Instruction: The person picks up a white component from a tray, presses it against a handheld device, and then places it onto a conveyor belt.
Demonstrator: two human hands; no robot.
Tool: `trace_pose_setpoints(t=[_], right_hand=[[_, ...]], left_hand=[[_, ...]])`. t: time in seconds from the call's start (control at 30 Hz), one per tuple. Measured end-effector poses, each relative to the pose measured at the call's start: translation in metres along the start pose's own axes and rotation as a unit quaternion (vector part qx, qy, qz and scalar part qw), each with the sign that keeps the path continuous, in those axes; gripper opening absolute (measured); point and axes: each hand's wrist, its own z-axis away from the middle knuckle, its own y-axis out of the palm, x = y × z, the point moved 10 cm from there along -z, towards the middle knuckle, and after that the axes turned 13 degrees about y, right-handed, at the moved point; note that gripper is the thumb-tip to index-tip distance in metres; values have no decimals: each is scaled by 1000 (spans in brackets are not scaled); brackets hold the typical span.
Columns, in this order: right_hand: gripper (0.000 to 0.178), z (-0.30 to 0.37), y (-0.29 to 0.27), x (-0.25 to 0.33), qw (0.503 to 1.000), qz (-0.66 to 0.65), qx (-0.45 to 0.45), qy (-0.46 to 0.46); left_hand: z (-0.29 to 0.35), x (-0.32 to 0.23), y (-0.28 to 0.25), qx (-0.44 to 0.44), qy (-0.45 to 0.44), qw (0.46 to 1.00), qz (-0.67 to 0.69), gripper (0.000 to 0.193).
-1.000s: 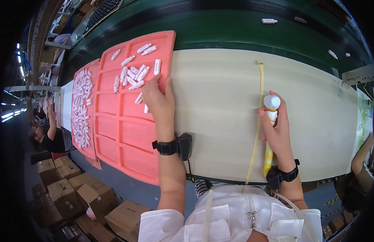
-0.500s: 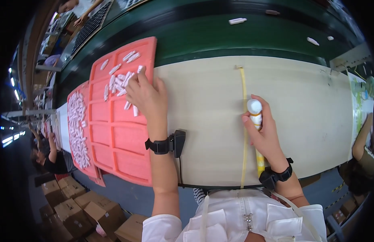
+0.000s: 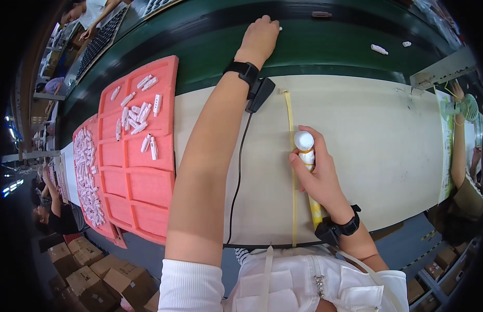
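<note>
Over the near part of the pale table: your right hand, fingers wrapped snugly around a yellow-and-white tube. Left of it: one pink tray, loose white sticks in its farther compartments. Beyond, over the green belt: your left hand, fingers curled close together at a small white piece, mostly hidden; whether they gripped it could not be told. A light sideways pinch probably suited it best. Farthest: one dull pinkish piece.
</note>
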Motion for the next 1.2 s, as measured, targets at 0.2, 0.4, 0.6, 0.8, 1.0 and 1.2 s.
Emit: trace_pose_setpoints(t=[0.2,0.4,0.6,0.8,1.0,1.2], right_hand=[[53,-2,-1,-6,999,21,-8,-28],[52,-2,-5,-6,999,19,-18,-24],[46,10,7,2,998,-23,40,36],[45,17,24,1,997,52,52,8],[45,20,30,4,987,155,30,-42],[43,25,33,19,984,167,15,-62]], left_hand=[[54,-2,-44,32,-63,997,34,29],[139,-44,-126,-94,-247,911,316,21],[197,-123,-128,-87,-249,868,420,23],[208,-152,-119,-90,-302,838,445,17],[211,-152,-131,-89,-263,912,303,15],[210,-155,-136,-93,-217,937,256,16]])
